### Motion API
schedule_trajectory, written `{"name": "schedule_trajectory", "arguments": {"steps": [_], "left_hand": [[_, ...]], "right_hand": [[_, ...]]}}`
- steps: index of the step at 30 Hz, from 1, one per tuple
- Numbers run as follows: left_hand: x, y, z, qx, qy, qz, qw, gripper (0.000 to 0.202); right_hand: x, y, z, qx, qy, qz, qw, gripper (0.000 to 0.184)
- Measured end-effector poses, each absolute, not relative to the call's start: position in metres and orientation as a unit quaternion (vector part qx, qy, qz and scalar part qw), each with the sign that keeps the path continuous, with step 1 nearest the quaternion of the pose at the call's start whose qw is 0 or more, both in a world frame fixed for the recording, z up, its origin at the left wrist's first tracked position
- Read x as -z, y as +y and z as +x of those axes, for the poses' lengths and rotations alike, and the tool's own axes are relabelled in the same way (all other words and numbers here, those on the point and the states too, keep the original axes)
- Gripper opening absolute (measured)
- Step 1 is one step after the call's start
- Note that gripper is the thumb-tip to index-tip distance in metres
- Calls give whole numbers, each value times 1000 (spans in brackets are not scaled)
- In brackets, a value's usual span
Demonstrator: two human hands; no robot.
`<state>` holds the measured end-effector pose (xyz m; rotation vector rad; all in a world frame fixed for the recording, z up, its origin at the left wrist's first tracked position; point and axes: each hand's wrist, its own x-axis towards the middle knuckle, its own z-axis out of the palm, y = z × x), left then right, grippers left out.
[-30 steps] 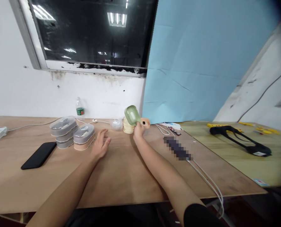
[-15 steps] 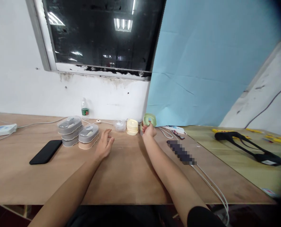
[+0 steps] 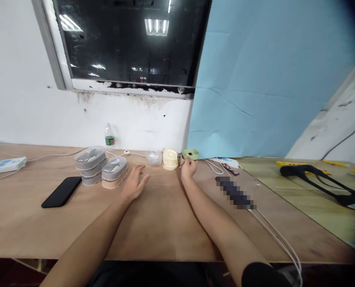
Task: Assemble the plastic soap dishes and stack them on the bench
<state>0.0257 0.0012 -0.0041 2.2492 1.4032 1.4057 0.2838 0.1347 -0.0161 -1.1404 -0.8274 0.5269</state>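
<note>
Head view, right hand: the right hand (image 3: 188, 168) is reaching forward to the back of the table (image 3: 162, 223), its fingers clamping together on the near rim of the green container.
Green container: the green container (image 3: 194, 152) is sitting low at the table's back, in front of the blue sheet (image 3: 249, 79), just right of the cream stack.
Cream stack: the cream stack (image 3: 170, 161) is standing between the green container and a clear container (image 3: 154, 158).
Left hand: the left hand (image 3: 135, 183) is holding nothing; its thumb and fingers are spreading apart beside the peach-based box.
Peach-based box: the peach-based box (image 3: 114, 170) is standing beside a grey stack (image 3: 90, 159).
Phone: a black phone (image 3: 62, 192) is lying left of the boxes.
</note>
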Motion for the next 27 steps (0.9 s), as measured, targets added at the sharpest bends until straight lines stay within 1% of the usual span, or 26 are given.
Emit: {"name": "schedule_trajectory", "arguments": {"steps": [3, 5, 9, 12, 14, 17, 19, 23, 27], "left_hand": [[-3, -1, 23, -455, 478, 751, -6, 36], [-9, -2, 20, -457, 505, 729, -62, 31], [-20, -2, 7, -452, 570, 670, -150, 26], [-26, 0, -7, -433, 630, 614, -196, 26], [-27, 2, -16, -413, 671, 581, -205, 31], [-23, 5, -25, -363, 717, 566, -181, 42], [-21, 6, -27, -329, 730, 576, -166, 46], [-21, 4, -28, -293, 735, 589, -164, 42], [-23, 4, -27, -301, 732, 589, -164, 41]], "right_hand": [[25, 129, 282, -109, -461, -567, 674, 39], [28, 124, 278, -50, -537, -567, 623, 41], [28, 112, 265, -30, -659, -539, 525, 40], [27, 104, 253, -7, -709, -514, 483, 37], [26, 99, 247, 3, -731, -502, 463, 37], [25, 95, 242, 3, -750, -493, 441, 36], [25, 94, 241, 3, -755, -492, 434, 35], [27, 96, 243, 0, -758, -492, 429, 34], [27, 97, 243, -10, -754, -496, 430, 34]]}}
